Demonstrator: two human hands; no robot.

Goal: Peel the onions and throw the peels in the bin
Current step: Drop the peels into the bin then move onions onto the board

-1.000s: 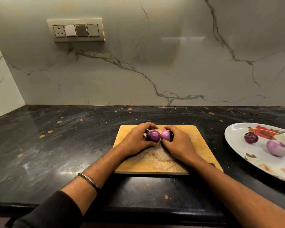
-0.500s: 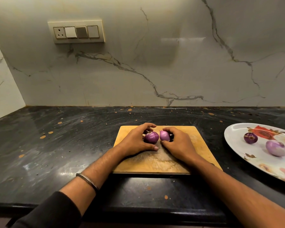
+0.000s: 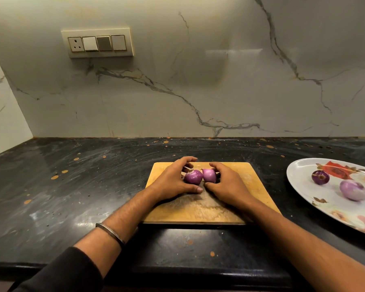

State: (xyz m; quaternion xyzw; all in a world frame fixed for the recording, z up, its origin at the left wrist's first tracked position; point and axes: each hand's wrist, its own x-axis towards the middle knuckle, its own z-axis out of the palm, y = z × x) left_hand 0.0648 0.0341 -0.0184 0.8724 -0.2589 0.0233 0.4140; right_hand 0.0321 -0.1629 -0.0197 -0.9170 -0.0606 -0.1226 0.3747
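Note:
Two small purple onions rest side by side on a wooden cutting board. My left hand cups the darker left onion, thumb in front and fingers curled behind it. My right hand cups the paler right onion the same way. The two onions touch each other between my hands. No bin is in view.
A white oval plate with a flower print sits at the right on the black counter, holding a dark purple onion and a pale peeled onion. A switch panel is on the marble wall behind.
Both hands with the onions have shifted slightly on the board; the fingers have loosened a little around the onions. The plate and its onions have not moved.

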